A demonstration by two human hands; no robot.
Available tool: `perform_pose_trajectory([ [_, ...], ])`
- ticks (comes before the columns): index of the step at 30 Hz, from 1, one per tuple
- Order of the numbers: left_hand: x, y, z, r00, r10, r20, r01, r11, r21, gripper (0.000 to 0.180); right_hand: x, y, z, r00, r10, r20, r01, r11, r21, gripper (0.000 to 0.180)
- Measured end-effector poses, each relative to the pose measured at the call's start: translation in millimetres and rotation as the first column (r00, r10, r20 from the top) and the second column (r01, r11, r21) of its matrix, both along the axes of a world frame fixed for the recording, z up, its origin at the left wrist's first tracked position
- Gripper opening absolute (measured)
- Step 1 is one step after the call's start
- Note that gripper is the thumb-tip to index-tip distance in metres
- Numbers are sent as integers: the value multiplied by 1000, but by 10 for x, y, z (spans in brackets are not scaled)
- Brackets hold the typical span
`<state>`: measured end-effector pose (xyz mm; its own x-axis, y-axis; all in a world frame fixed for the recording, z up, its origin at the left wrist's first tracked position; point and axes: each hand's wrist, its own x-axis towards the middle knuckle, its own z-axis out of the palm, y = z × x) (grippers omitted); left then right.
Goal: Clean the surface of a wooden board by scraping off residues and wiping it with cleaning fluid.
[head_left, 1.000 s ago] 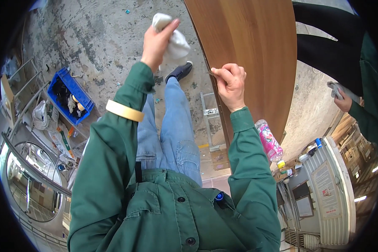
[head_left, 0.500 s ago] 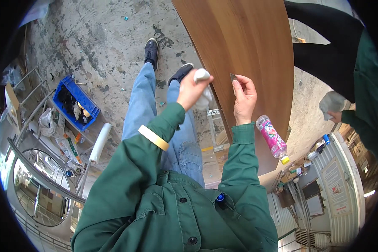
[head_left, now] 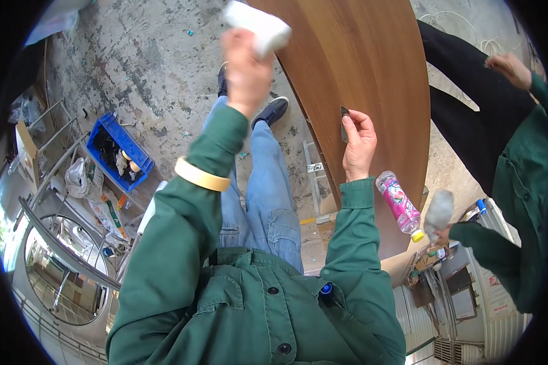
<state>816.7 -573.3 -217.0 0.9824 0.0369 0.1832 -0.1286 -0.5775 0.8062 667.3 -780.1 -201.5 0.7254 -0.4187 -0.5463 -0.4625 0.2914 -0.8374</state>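
My left hand, smeared by motion, is closed around a folded white cloth beside the far left edge of a brown wood-grain panel. Between the thumb and fingers of my right hand is a small, flat, dark, pointed blade, held over the panel. Just below that hand, a clear bottle with a pink label and yellow cap lies on the panel. A roll of pale yellow tape is worn around my left forearm.
Another person in a green jacket stands right of the panel, holding a grey-white rag. A blue crate of odds and ends sits on the floor at left, near a metal rack. A metal frame shows beneath the panel.
My left hand has swung up and away with the white cloth, which shows larger now. My right hand has barely shifted. The other person's rag hand moved lower and nearer the panel; their other hand came into view.
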Motion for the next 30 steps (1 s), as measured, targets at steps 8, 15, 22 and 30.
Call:
perform_pose_trajectory([
  [8,-812,-152,-433,893,-388,-230,303,894,-331,40,8,-12,19,1000,-9,-19,9,1000,8,15],
  [15,1087,288,-225,945,-21,-327,-104,928,-359,24,27,6,12,1000,-27,-5,27,999,22,13],
  [22,-1507,-402,-243,884,-397,-245,279,871,-403,37,27,-21,-1,998,-59,17,58,995,78,15],
  [30,-1002,-257,-317,937,-223,-270,121,930,-348,25,44,-70,-26,996,-90,28,85,987,139,16],
])
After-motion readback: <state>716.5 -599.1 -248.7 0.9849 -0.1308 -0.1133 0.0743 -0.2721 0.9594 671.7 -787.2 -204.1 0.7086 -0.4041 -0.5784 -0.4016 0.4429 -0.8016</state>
